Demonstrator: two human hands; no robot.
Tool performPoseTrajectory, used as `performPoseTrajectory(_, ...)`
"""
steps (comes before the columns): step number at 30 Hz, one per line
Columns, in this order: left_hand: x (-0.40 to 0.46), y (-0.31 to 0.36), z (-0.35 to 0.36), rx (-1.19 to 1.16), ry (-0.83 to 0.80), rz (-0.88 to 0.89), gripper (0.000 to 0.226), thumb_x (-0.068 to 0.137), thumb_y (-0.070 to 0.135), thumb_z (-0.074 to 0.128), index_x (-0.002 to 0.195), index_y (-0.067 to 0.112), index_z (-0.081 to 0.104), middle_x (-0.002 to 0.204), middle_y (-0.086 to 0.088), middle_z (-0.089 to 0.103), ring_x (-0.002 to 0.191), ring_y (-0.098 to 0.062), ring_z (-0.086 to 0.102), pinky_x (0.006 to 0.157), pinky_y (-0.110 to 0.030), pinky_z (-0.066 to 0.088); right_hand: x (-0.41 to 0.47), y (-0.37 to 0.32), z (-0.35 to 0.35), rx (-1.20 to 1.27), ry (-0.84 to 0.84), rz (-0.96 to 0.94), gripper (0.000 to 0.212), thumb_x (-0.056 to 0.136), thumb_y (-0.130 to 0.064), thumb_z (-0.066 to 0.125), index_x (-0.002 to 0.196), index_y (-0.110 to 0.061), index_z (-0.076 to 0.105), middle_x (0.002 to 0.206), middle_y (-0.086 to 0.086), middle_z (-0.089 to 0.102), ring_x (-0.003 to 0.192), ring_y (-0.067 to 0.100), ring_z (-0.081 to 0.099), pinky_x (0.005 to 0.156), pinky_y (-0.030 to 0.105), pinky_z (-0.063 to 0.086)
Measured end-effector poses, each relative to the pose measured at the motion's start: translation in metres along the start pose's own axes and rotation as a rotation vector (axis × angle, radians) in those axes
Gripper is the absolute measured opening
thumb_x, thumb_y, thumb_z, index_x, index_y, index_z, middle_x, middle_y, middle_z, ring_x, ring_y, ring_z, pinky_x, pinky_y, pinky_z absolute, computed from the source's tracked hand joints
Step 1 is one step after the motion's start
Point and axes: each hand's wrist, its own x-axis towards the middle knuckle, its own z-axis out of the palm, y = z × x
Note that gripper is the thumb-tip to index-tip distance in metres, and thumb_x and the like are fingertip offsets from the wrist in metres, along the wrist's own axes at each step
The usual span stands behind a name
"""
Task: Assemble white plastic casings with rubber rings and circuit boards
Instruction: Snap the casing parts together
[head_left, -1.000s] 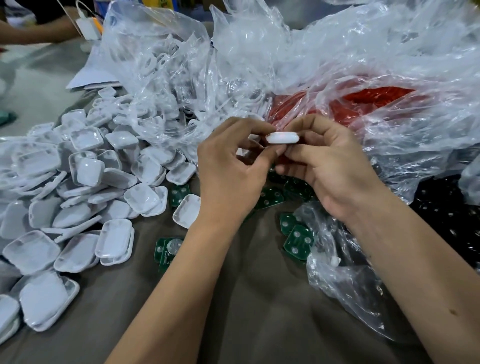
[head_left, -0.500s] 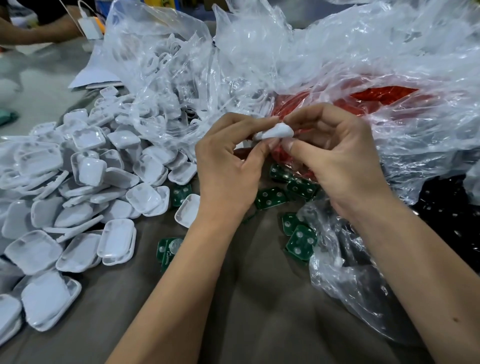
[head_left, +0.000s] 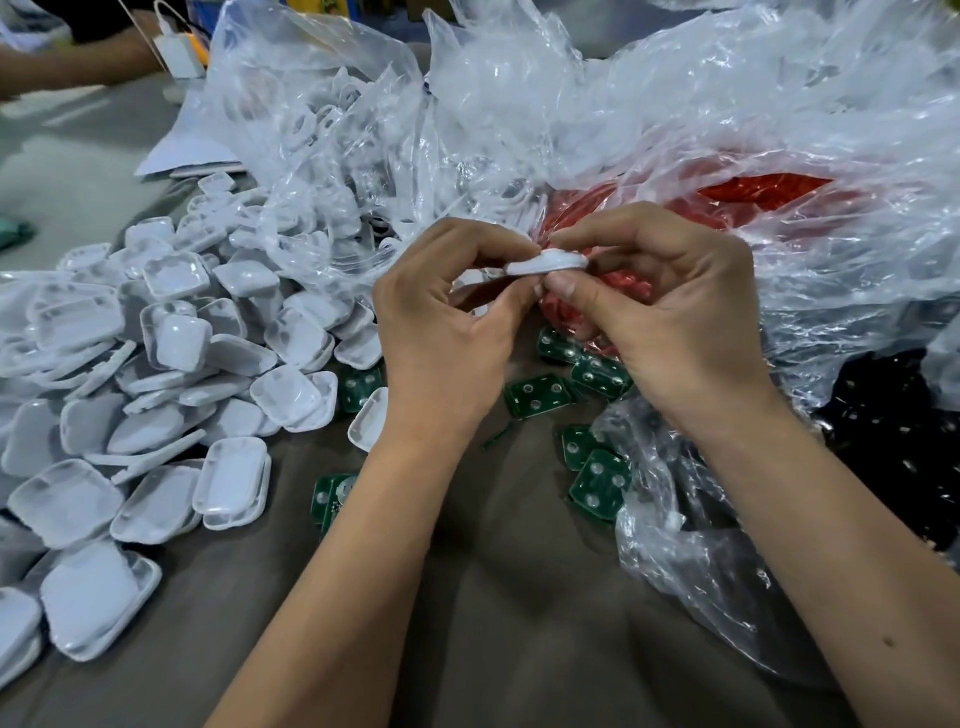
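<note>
While both hands meet above the middle of the table (head_left: 498, 623), the head view shows the left hand (head_left: 441, 332) and the right hand (head_left: 670, 312) pinching one white casing (head_left: 545, 261) between thumbs and forefingers, held edge-on and nearly level in the air; the fingers (head_left: 569, 285) of each hand are curled round its rim, grasping it from opposite ends. A heap of white casings (head_left: 156, 374) lies to the left; green circuit boards (head_left: 535, 395) are scattered on the table under and just beside the hands; behind them a clear plastic bag (head_left: 675, 130) covers a mass of red rings (head_left: 758, 189), and a black-filled bag (head_left: 893, 415) sits at the right edge.

My judgement is that the step in hand is pressing or seating parts inside this one casing, perhaps closing it; whether a ring or board is already inside cannot be told, since only the edge shows. The next move likely calls for even thumb pressure along the rim, then setting the piece on the heap and picking up a fresh shell and board.

Against half a second ago, the casing has gone from tilted back to nearly flat; the hands sit slightly closer together; the table's litter is unchanged.
</note>
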Motion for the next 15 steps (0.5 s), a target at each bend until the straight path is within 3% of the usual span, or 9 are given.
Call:
performPoseTrajectory(7, -0.004, 0.006, 0.006, -0.27, -0.062, -0.154, 0.018, 0.084, -0.006, 0.077, 0.092, 0.009, 0.072, 0.088, -0.006, 0.075, 0.086, -0.022, 0.074, 0.076, -0.034, 0.059, 0.002, 0.002, 0.0, 0.047, 0.009, -0.059, 0.018, 0.087, -0.008, 0.083, 0.104, -0.005, 0.076, 0.098, 0.002, 0.075, 0.071, 0.026, 0.074, 0.059, 0.035, 0.063)
performPoseTrajectory(12, -0.007, 0.01, 0.009, -0.378, -0.029, -0.204, 0.023, 0.084, -0.013, 0.074, 0.09, 0.009, 0.069, 0.093, -0.014, 0.073, 0.091, -0.03, 0.072, 0.086, -0.046, 0.06, 0.002, 0.004, 0.003, 0.132, -0.012, -0.069, 0.014, 0.089, -0.002, 0.079, 0.102, -0.007, 0.074, 0.101, 0.006, 0.069, 0.079, 0.026, 0.073, 0.066, 0.033, 0.063)
performPoseTrajectory(15, -0.008, 0.012, 0.01, -0.367, -0.016, -0.191, 0.022, 0.083, -0.014, 0.074, 0.092, 0.005, 0.068, 0.097, -0.015, 0.071, 0.093, -0.024, 0.071, 0.084, -0.037, 0.058, 0.002, 0.003, 0.003, 0.122, -0.019, -0.081, 0.013, 0.089, -0.003, 0.079, 0.099, -0.01, 0.074, 0.1, 0.006, 0.066, 0.077, 0.025, 0.072, 0.064, 0.033, 0.062)
